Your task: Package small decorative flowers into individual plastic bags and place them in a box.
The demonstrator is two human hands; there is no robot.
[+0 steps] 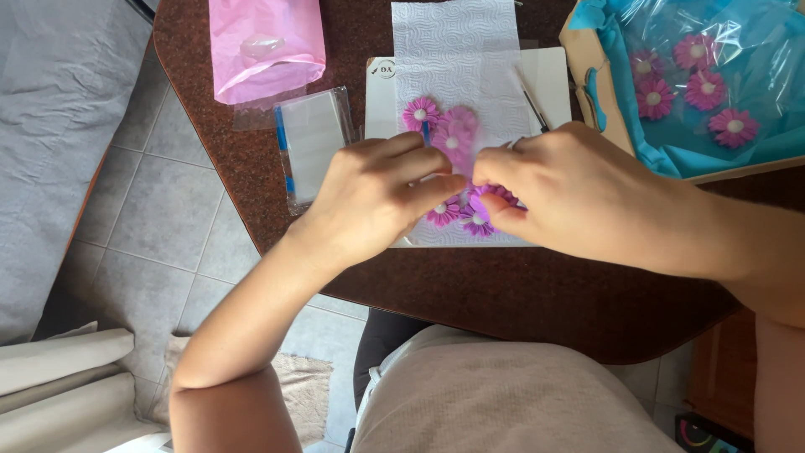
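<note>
Near the middle of the frame, the left hand and the right hand meet fingertip to fingertip over a white paper towel spread on a white board. Both hands are pinched narrow around a small purple flower, which sits just between their fingertips at the centre of the frame. More purple and pink flowers lie on the towel directly above and below the hands, some partly hidden under the fingers. A thin dark tool rests on the towel's right edge. At upper left of centre, a clear plastic case lies on the brown table, with a pink bag above it. At upper right, a box lined in blue wrap holds several pink flowers.
</note>
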